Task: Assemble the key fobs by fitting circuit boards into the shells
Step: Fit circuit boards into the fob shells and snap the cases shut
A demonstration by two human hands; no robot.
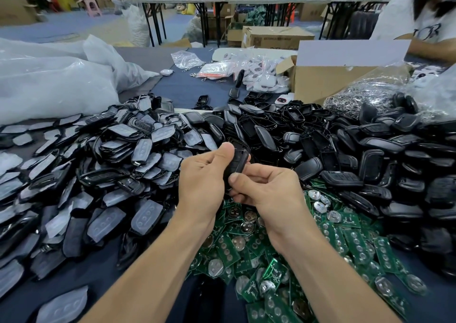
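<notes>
Both hands [237, 182] grip black fob shell [237, 164] (above circuit boards [283, 246]).

Heaps hem the near table: padded shell halves [145, 150] left, black shells [370, 155] right, circuit boards [345, 243] centre. Bare tablecloth [180, 88] opens beyond, between plastic bags [49, 80] and cardboard box [328, 80].

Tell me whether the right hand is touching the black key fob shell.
Touching. In the head view the right hand pinches the lower end of the black key fob shell; the left hand grips its top.
</notes>
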